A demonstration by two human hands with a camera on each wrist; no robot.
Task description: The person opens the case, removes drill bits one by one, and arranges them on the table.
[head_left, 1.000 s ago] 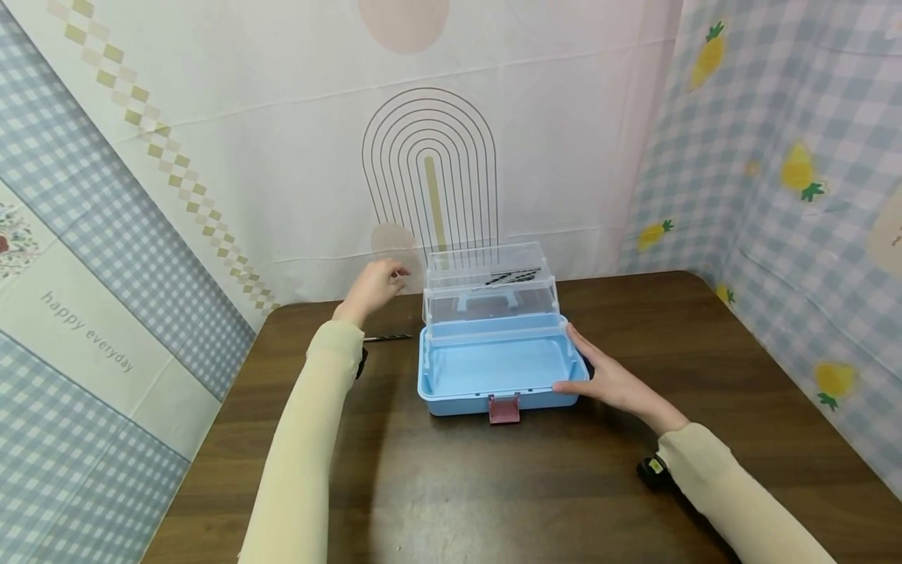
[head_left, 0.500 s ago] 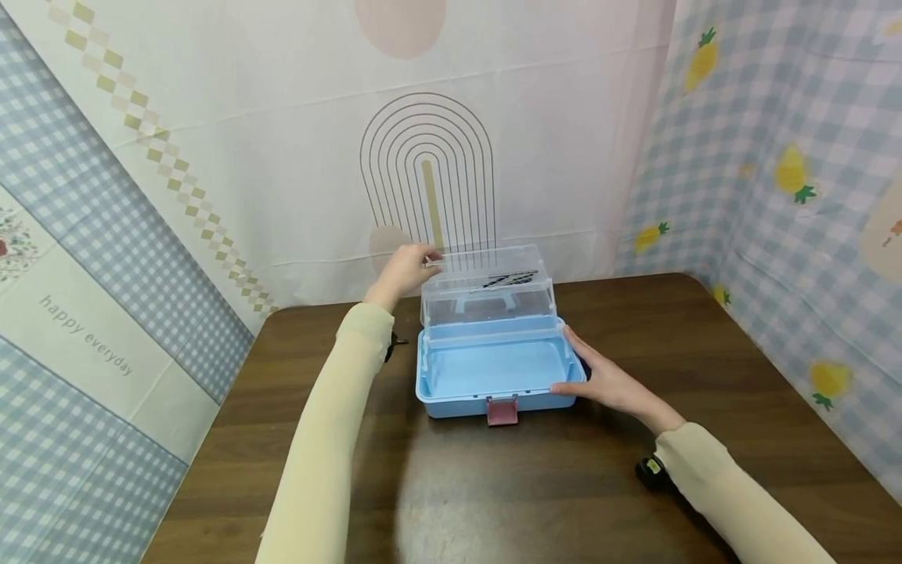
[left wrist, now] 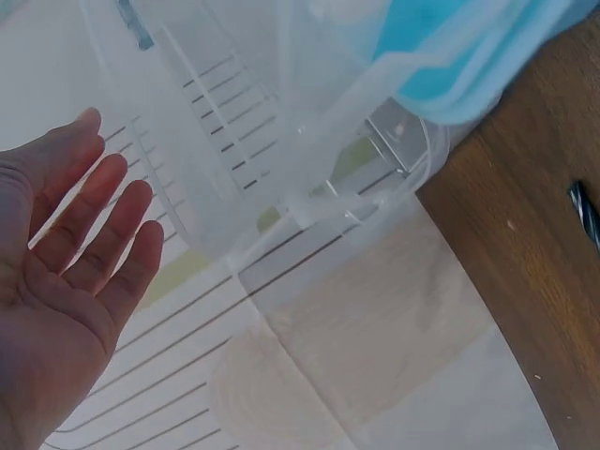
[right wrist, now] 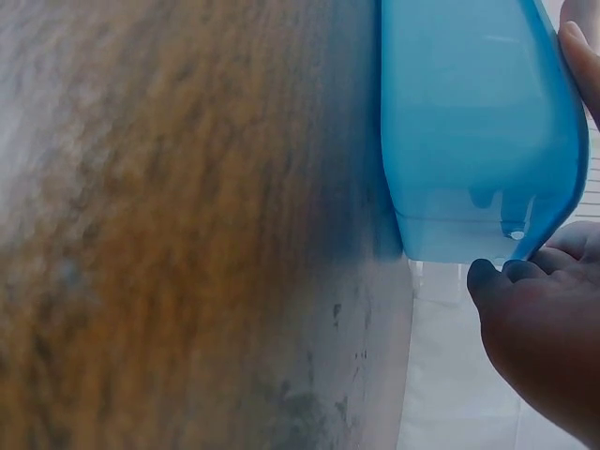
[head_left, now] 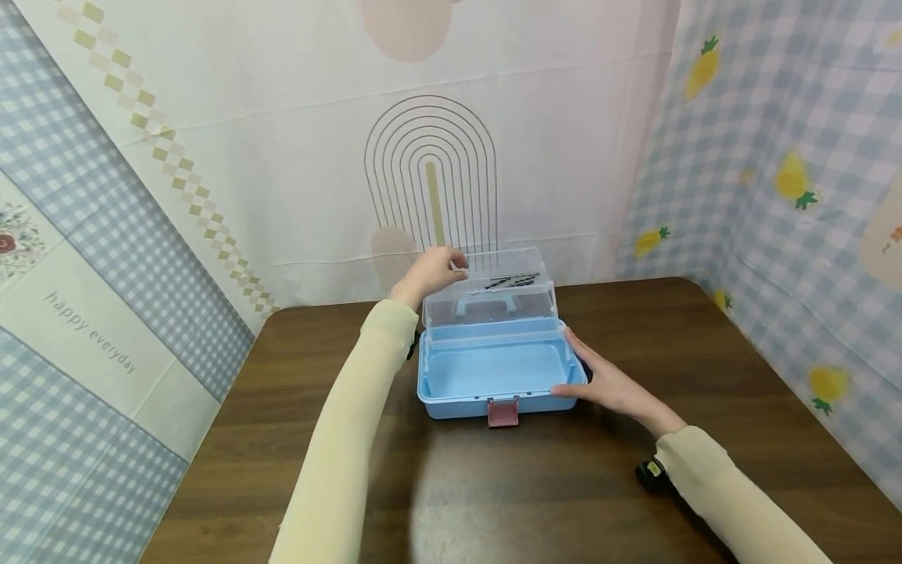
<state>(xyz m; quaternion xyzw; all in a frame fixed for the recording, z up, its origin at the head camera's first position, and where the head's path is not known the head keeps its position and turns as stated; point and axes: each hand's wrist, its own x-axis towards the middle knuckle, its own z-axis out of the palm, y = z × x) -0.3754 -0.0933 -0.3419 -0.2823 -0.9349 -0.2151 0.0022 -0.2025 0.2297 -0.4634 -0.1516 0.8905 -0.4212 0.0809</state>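
A blue toolbox (head_left: 493, 372) sits open on the table, its pink latch (head_left: 503, 413) hanging at the front. Its clear upper trays (head_left: 489, 301) are raised at the back. Several dark drill bits (head_left: 510, 282) lie in the top clear tray. My left hand (head_left: 431, 272) hovers at that tray's left side; the left wrist view shows its fingers loosely bent, holding nothing visible. One more drill bit (left wrist: 586, 211) lies on the table left of the box, hidden by my arm in the head view. My right hand (head_left: 606, 382) grips the box's right end, thumb at the front rim, fingertips round the back corner.
The brown wooden table (head_left: 528, 493) carries the box near its back edge. Right behind the box hangs a white patterned cloth (head_left: 317, 172). Checked cloths (head_left: 740, 196) stand along both sides.
My left hand has moved rightward from beside the box to the clear top tray, its arm now covering the drill bit on the table. My right hand keeps its place on the box.
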